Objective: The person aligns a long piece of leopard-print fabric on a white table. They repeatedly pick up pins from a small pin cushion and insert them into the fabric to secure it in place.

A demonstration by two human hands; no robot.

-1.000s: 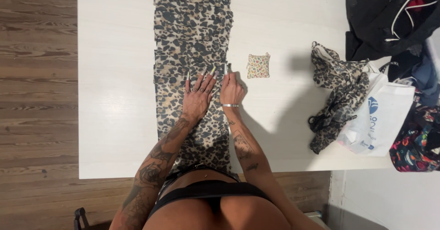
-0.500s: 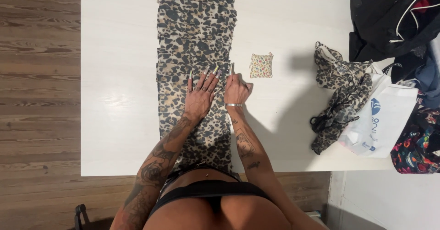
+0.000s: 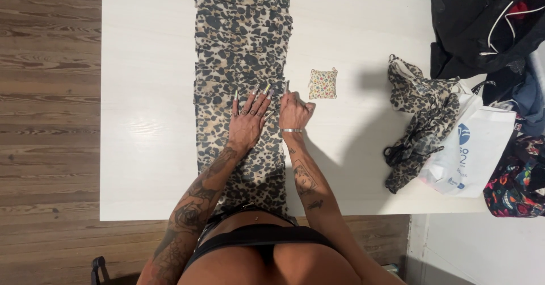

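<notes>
Leopard-print cloth (image 3: pixel 241 41) laid lengthwise along white tabletop (image 3: pixel 147 92). Left hand (image 3: pixel 248 120) flat, fingers spread on cloth. Right hand (image 3: pixel 294 110) curled, pinching cloth's right edge. Risk: uneven pull may wrinkle or skew cloth.

On the bench (image 3: pixel 147 92) a long strip of fabric (image 3: pixel 241 41) runs lengthwise, with the left hand (image 3: pixel 248 123) flat on it and the right hand (image 3: pixel 295 112) at its right edge, a small pouch (image 3: pixel 323 84) just right of that, and a crumpled garment (image 3: pixel 417 120) and bag (image 3: pixel 471 154) farther right.
</notes>
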